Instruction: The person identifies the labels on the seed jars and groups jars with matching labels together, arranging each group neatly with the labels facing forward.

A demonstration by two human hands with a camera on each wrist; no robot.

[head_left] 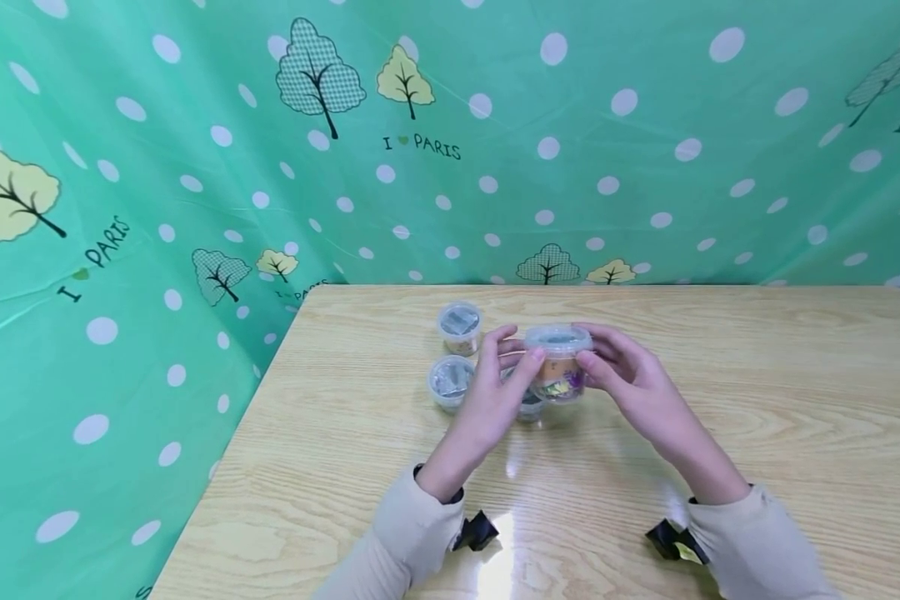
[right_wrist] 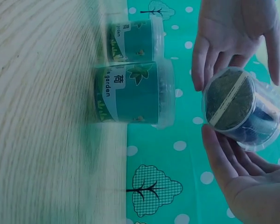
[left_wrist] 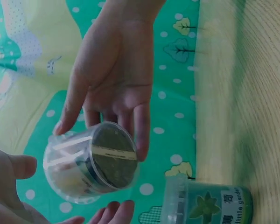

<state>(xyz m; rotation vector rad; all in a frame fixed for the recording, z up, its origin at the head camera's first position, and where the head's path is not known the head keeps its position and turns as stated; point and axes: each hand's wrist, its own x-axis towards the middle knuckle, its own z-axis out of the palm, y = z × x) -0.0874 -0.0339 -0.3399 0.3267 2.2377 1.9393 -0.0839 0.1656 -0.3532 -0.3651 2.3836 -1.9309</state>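
My right hand (head_left: 633,379) holds a small clear plastic jar (head_left: 560,367) above the table, thumb at the rim side and fingers on its far side. The jar has a clear lid, an orange label with a purple flower, and a dark base crossed by a pale strip. On its other side, my left hand (head_left: 498,387) has its fingers spread around the jar. In the left wrist view the left thumb (left_wrist: 25,166) stands slightly apart from the jar. Behind the left hand are a lidded jar (head_left: 450,382) and another jar (head_left: 531,408), partly hidden.
Farther back on the wooden table (head_left: 757,375) stands one more lidded jar (head_left: 460,327). Green "little garden" labels show on the jars in the wrist views. A green dotted cloth (head_left: 510,200) hangs behind and left of the table. Black straps (head_left: 476,532) hang under both wrists.
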